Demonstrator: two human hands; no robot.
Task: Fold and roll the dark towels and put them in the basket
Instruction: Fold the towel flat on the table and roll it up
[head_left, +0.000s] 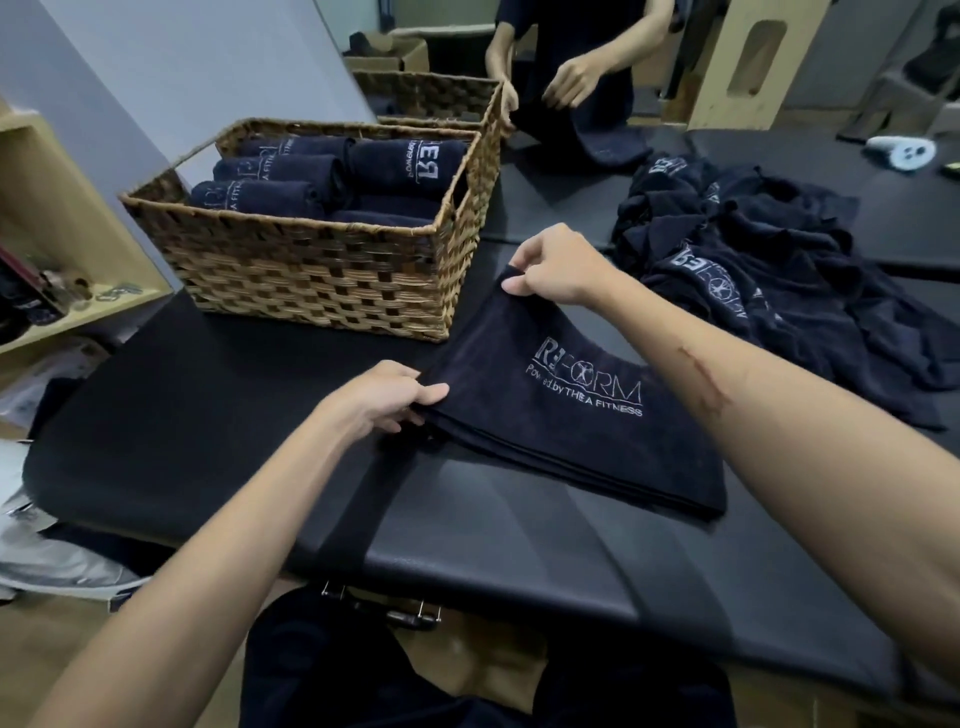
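Note:
A dark folded towel (561, 431) with white lettering lies on the black padded table, just right of a woven basket (311, 275). My left hand (384, 397) pinches the towel's near left corner. At the far left corner, my right hand (556, 267) grips the edge, lifted slightly off the table. Several rolled dark towels (291, 176) lie inside the basket. A loose heap of unfolded dark towels (753, 275) sits to the right.
A second woven basket (431, 93) stands behind the first. Across the table another person's hands (571, 78) handle a dark towel. A wooden shelf (67, 218) is at the left. A pale blue device (901, 150) lies at the far right.

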